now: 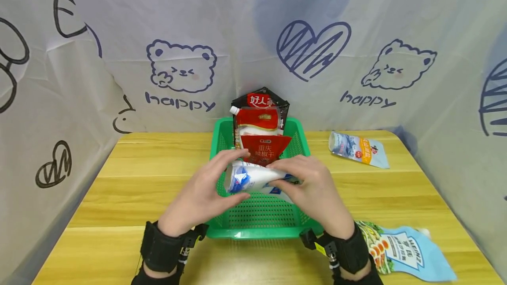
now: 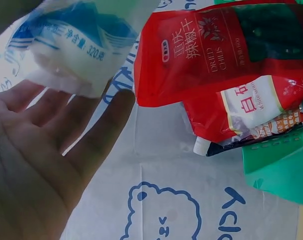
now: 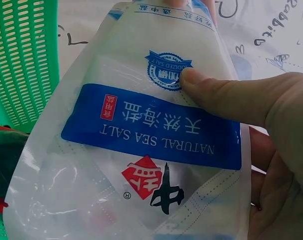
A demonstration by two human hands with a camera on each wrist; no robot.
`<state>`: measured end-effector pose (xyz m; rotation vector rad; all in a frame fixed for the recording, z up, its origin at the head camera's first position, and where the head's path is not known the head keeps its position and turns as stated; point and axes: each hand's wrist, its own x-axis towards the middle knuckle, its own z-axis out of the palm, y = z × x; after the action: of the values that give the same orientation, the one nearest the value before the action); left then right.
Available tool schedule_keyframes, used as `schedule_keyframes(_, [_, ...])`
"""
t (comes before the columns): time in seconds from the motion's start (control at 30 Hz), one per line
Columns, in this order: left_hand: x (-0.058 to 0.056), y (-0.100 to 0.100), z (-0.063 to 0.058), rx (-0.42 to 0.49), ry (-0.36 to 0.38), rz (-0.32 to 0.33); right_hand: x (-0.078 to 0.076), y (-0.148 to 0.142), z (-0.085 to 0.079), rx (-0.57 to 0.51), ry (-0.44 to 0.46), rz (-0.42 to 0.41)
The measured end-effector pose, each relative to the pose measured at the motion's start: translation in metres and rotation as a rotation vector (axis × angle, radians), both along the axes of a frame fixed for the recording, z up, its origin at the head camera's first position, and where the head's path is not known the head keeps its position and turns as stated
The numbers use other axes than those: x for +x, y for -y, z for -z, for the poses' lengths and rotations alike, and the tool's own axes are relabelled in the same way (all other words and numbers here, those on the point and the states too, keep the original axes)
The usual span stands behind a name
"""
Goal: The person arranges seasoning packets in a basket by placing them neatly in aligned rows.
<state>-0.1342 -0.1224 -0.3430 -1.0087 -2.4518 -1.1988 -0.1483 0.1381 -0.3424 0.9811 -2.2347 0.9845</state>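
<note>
Over the green basket [image 1: 259,233], my right hand [image 1: 314,186] pinches a white and blue bag of sea salt [image 1: 253,178] between thumb and fingers. The bag's printed front faces the right wrist camera, thumb [image 3: 221,95] lying across it. At the bag's other end, my left hand [image 1: 202,195] is spread, thumb and fingers apart around it. In the left wrist view its fingertips reach the bag's bottom [image 2: 66,60]. Standing at the back of the basket are a red dried chili pouch [image 1: 264,149], a red spouted pouch [image 1: 257,117] and a black pouch [image 1: 283,105].
On the wooden table [image 1: 150,179], a light blue Heinz pouch [image 1: 420,252] lies at the front right. A white, blue and orange pouch [image 1: 358,148] lies at the back right. White cloth [image 1: 249,38] with drawings hangs behind and at both sides.
</note>
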Motion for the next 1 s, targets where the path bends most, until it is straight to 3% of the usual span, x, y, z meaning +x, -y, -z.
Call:
schedule_keyframes(0.5, [-0.002,-0.001,0.005,0.058,-0.059,0.059,0.002,0.003,0.002,0.014,0.068,0.021])
schedule_keyframes(0.63, [-0.003,0.002,0.004,0.084,-0.082,0.039,0.002,0.003,0.001,-0.058,0.062,0.061])
schedule_keyframes(0.77, [-0.002,0.007,0.002,0.135,-0.056,0.009,0.003,0.002,-0.001,-0.171,0.079,0.137])
schedule_keyframes(1.0, [0.001,0.012,0.001,0.239,-0.006,-0.016,0.002,0.001,-0.003,-0.414,0.18,0.144])
